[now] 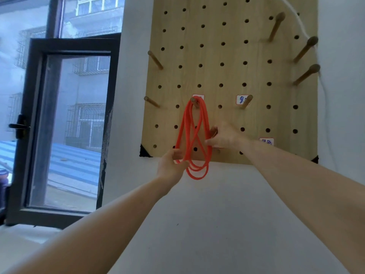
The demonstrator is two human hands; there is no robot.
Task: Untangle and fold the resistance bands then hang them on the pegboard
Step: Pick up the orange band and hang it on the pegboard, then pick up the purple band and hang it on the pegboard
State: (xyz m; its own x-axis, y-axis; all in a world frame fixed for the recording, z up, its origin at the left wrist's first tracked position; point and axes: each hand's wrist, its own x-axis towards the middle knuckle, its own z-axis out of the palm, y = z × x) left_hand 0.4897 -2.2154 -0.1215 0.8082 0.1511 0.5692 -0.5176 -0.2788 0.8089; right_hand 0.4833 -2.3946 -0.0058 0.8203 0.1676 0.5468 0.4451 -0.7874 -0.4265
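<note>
A red resistance band (194, 135), folded into several loops, hangs from a wooden peg (194, 102) in the lower middle of the wooden pegboard (233, 56). Its strands cross once halfway down and its bottom loops dangle below the board's lower edge. My left hand (171, 165) holds the left strands near the bottom, fingers curled round them. My right hand (223, 137) pinches the right strands at mid height, against the board.
Several bare wooden pegs stick out of the board: two at the left edge (156, 60), one beside the band (246, 101), three at the upper right (305, 49). Handwritten labels (266, 142) are stuck on the board. An open window (65, 123) is left.
</note>
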